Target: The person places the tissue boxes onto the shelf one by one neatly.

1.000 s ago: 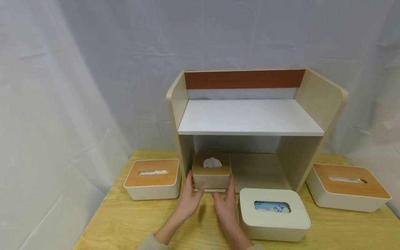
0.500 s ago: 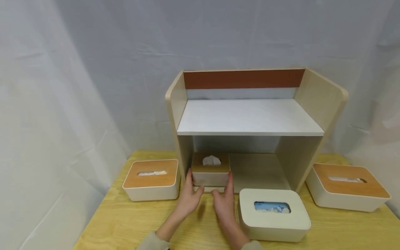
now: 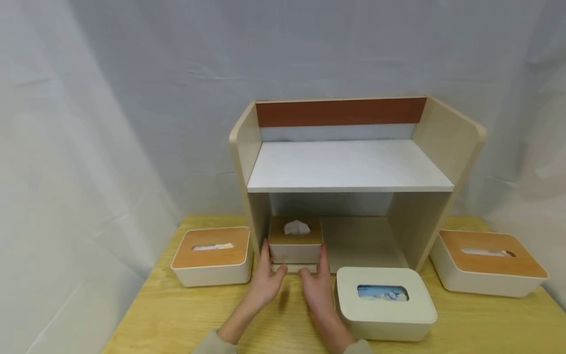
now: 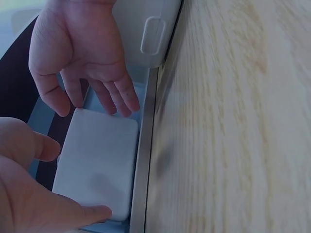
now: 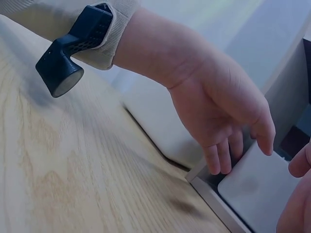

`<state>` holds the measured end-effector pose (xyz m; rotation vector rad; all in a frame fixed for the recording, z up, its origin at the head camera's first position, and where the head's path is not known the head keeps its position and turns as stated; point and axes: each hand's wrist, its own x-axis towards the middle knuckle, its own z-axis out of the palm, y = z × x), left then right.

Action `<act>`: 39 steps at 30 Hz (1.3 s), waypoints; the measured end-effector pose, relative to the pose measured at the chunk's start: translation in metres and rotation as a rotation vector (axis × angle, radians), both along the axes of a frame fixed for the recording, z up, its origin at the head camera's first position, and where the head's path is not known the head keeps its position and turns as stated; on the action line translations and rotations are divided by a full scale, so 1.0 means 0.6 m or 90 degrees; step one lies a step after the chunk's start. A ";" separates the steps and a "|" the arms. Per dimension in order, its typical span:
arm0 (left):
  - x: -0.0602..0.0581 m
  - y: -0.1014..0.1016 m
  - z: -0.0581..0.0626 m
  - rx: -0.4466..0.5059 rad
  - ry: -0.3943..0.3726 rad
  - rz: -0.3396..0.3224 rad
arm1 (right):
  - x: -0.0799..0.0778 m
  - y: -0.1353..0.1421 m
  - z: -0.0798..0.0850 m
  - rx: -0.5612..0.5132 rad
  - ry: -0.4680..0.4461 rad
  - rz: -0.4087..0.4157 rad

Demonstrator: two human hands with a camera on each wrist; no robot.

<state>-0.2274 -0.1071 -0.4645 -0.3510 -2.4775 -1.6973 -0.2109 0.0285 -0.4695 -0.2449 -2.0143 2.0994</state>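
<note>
A white tissue box [image 3: 295, 253] with a wooden lid and a tuft of tissue [image 3: 297, 227] stands in the lower left of a two-level desk shelf [image 3: 349, 167]. My left hand [image 3: 264, 285] is at its left side, fingers stretched forward between box and side panel. At the opposite side, my right hand [image 3: 317, 290] has straight fingers along the box's front right corner. Both thumbs point inward before the front face. In the left wrist view, the box's plain front [image 4: 97, 162] lies between the two hands. The right wrist view shows the right fingertips [image 5: 225, 165] beside the box [image 5: 257, 189].
Close to my right forearm stands a cream tissue box [image 3: 386, 305] with a blue pack inside. Wooden-lidded tissue boxes flank the shelf, a left box [image 3: 212, 258] and a right box [image 3: 491, 263]. All rest on the wooden table [image 3: 177, 319]; the shelf's upper board [image 3: 349, 164] overhangs the held box.
The tissue box has slid slightly deeper into the lower compartment, with both hands staying at its sides. The head view has shifted a little.
</note>
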 end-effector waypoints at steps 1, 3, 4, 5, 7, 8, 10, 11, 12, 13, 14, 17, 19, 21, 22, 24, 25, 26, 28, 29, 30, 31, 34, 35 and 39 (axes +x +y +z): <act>0.001 0.001 0.001 0.001 -0.003 0.001 | 0.002 0.002 0.002 0.005 -0.007 0.002; 0.003 0.004 0.004 0.002 -0.012 0.004 | 0.006 0.005 0.006 0.013 -0.018 0.009; 0.005 0.005 0.005 0.000 -0.017 0.008 | 0.008 0.006 0.009 0.017 -0.024 0.014; 0.007 0.005 0.007 -0.002 -0.018 0.009 | 0.010 0.007 0.012 0.022 -0.029 0.018; 0.014 0.004 0.011 -0.007 -0.022 0.012 | 0.017 0.008 0.018 0.027 -0.032 0.032; 0.018 0.002 0.012 -0.009 -0.024 0.014 | 0.020 0.009 0.022 0.026 -0.032 0.043; 0.027 0.000 0.015 -0.017 -0.023 0.022 | 0.029 0.010 0.033 0.026 -0.023 0.069; 0.031 -0.001 0.016 -0.017 -0.021 0.023 | 0.034 0.010 0.039 0.027 -0.019 0.081; 0.034 -0.001 0.017 -0.017 -0.021 0.025 | 0.039 0.011 0.044 0.025 -0.015 0.095; 0.037 -0.001 0.019 -0.016 -0.017 0.024 | 0.043 0.013 0.050 0.020 -0.015 0.108; 0.040 -0.001 0.021 -0.015 -0.016 0.024 | 0.047 0.015 0.056 0.018 -0.017 0.118; 0.049 0.004 0.030 -0.007 -0.011 0.010 | 0.060 0.026 0.073 0.010 -0.027 0.138; 0.056 0.009 0.037 -0.006 -0.014 0.003 | 0.069 0.036 0.083 0.009 -0.026 0.149; 0.062 0.015 0.043 -0.001 -0.016 -0.009 | 0.078 0.047 0.091 0.010 -0.013 0.160; 0.065 0.018 0.046 -0.002 -0.017 -0.016 | 0.082 0.052 0.094 0.009 -0.005 0.166; 0.072 0.023 0.053 0.002 -0.017 -0.033 | 0.089 0.064 0.101 0.014 0.005 0.172; 0.075 0.025 0.055 0.003 -0.019 -0.039 | 0.093 0.070 0.104 0.012 0.009 0.175; 0.079 0.027 0.058 0.005 -0.023 -0.047 | 0.096 0.076 0.106 0.010 0.012 0.177; 0.086 0.031 0.062 0.002 -0.032 -0.059 | 0.102 0.087 0.110 0.012 0.017 0.178; 0.089 0.033 0.064 0.002 -0.031 -0.065 | 0.105 0.093 0.112 0.016 0.014 0.177; 0.092 0.035 0.066 0.002 -0.034 -0.070 | 0.107 0.098 0.112 0.018 0.015 0.177; 0.095 0.038 0.067 0.003 -0.036 -0.078 | 0.109 0.104 0.114 0.022 0.017 0.176; 0.101 0.046 0.070 0.004 -0.027 -0.103 | 0.114 0.123 0.117 0.044 0.012 0.172; 0.103 0.049 0.071 0.002 -0.026 -0.109 | 0.116 0.130 0.117 0.048 0.013 0.174; 0.113 0.060 0.074 -0.007 -0.028 -0.132 | 0.125 0.158 0.115 0.073 0.023 0.177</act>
